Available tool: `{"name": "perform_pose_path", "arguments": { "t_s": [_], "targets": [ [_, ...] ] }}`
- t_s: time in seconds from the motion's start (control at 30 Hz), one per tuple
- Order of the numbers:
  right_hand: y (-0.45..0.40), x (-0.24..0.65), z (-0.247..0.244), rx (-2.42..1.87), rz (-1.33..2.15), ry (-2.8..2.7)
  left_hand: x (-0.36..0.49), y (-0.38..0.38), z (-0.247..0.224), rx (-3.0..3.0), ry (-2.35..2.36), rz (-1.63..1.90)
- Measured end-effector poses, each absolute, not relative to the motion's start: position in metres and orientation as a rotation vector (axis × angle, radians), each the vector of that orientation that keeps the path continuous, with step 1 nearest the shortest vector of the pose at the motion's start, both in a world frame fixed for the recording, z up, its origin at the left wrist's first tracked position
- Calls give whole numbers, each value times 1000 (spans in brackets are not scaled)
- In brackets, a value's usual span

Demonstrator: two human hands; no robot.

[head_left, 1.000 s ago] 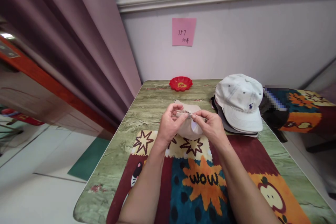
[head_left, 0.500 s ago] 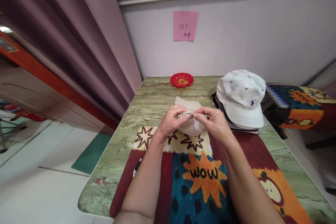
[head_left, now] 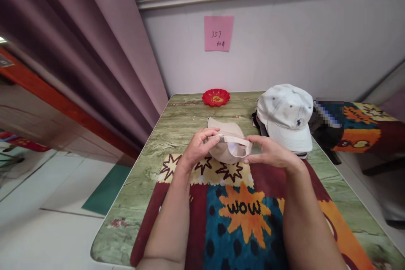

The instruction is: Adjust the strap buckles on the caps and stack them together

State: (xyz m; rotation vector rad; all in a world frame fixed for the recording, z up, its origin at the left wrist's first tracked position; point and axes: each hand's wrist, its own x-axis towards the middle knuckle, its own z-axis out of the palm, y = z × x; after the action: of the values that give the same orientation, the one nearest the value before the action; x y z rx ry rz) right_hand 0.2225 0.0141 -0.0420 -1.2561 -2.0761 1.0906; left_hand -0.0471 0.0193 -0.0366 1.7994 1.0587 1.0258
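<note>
A beige cap (head_left: 226, 128) lies on the table between my hands, its brim toward the wall and its back strap and opening facing me. My left hand (head_left: 199, 145) pinches the left end of the strap, near the buckle, between thumb and fingers. On the right, my right hand (head_left: 264, 151) grips the right edge of the cap beside the strap opening, thumb below and fingers above. The strap runs across the opening between both hands.
White caps (head_left: 286, 107) are stacked over darker ones at the right. A red scalloped dish (head_left: 216, 98) sits near the wall. A patterned cloth (head_left: 240, 219) covers the table's near part. A pink note (head_left: 218, 33) is on the wall.
My right hand has moved from the strap's middle to the cap's right edge, and the strap and opening now show. My left hand stays at the strap. The view has shifted slightly.
</note>
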Motion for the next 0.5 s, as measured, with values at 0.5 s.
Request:
{"name": "perform_pose_path", "arguments": {
  "t_s": [0.5],
  "targets": [
    [-6, 183, -34, -434, 1693, -824, -41, -2, -20, 677, 556, 1242]
  ]
}}
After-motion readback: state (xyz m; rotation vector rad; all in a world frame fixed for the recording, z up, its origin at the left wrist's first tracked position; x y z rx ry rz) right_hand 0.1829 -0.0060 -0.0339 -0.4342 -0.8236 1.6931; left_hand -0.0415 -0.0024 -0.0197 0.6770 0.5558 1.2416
